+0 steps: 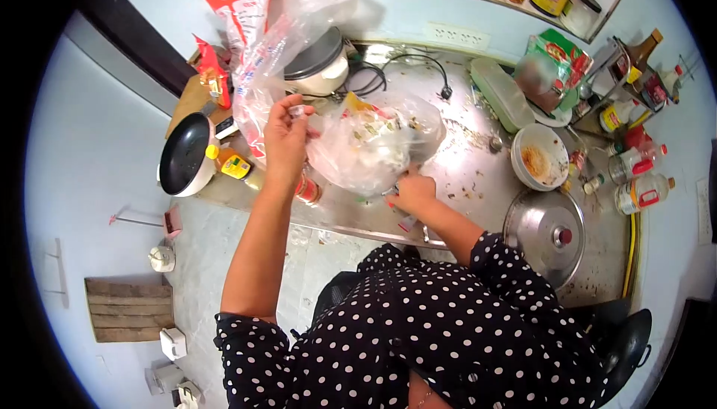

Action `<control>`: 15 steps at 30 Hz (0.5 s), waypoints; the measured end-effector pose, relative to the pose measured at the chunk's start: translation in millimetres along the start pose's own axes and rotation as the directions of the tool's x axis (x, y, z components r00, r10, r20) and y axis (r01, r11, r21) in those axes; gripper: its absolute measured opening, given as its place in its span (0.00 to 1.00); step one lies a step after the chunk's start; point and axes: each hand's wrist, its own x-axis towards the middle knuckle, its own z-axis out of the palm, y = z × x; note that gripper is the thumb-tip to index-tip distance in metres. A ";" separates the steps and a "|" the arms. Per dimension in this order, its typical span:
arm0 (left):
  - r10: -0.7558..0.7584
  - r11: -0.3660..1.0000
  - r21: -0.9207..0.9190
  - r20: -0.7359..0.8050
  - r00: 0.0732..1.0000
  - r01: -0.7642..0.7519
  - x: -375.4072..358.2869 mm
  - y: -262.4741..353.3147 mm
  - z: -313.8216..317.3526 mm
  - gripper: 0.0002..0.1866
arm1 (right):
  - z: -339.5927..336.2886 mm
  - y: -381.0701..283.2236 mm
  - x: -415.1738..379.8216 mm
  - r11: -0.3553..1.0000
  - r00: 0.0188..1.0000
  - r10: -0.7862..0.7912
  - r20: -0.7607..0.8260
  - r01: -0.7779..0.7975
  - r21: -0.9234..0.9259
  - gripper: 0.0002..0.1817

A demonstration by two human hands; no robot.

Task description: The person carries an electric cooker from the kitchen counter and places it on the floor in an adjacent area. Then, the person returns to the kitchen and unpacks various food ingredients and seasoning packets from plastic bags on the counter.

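Note:
A clear plastic bag (pixel 373 147) with things inside, partly yellow and red, lies on the metal counter (pixel 478 200). My left hand (pixel 287 129) is at its left edge, fingers curled together around a bit of clear plastic. At the bag's lower right, my right hand (pixel 411 191) is closed on something small and dark that I cannot make out. A red-capped jar (pixel 307 188) stands just below the bag, near my left forearm. Behind my left hand hangs a large clear bag (pixel 261 73) with red print.
Left are a black pan (pixel 187 156) and a yellow-labelled bottle (pixel 234 164). A cooker (pixel 320 64) and black cable (pixel 418 58) lie behind. On the right are a white bowl (pixel 539 158), a steel lid (pixel 545 237), a green container (pixel 502 95) and bottles (pixel 642 192).

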 end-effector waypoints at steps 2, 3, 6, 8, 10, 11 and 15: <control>-0.010 1.000 -0.024 0.008 1.000 0.010 -1.9 2.6 1.3 0.16 | 9.0 1.6 3.7 0.999 0.999 -0.031 -0.040 0.031 -0.017 0.26; -0.022 0.999 -0.025 0.016 1.000 0.023 -3.3 2.7 1.2 0.16 | 13.4 6.4 7.7 0.999 0.999 -0.031 0.024 0.031 -0.007 0.25; -0.041 0.998 -0.052 0.001 0.999 0.041 -6.9 -0.9 1.5 0.17 | 7.8 7.4 12.4 0.999 0.997 -0.035 0.066 0.034 0.012 0.19; -0.042 0.994 -0.100 0.038 0.998 0.045 -7.1 -5.2 0.8 0.16 | 1.7 6.4 18.3 1.000 0.981 0.024 0.192 -0.026 0.010 0.15; -0.030 0.996 -0.080 0.035 0.999 0.033 -5.4 -5.1 -0.2 0.17 | -0.5 3.5 20.5 1.000 0.993 0.025 0.112 -0.025 0.002 0.13; -0.054 0.993 -0.100 0.042 0.998 0.058 -5.9 -3.1 0.4 0.17 | 0.7 5.0 22.0 1.000 0.990 0.028 0.140 -0.029 0.007 0.13; -0.080 0.993 -0.087 0.049 0.996 0.084 -8.3 5.2 1.0 0.17 | -1.5 21.5 19.4 0.992 0.994 0.019 0.109 -0.032 0.120 0.12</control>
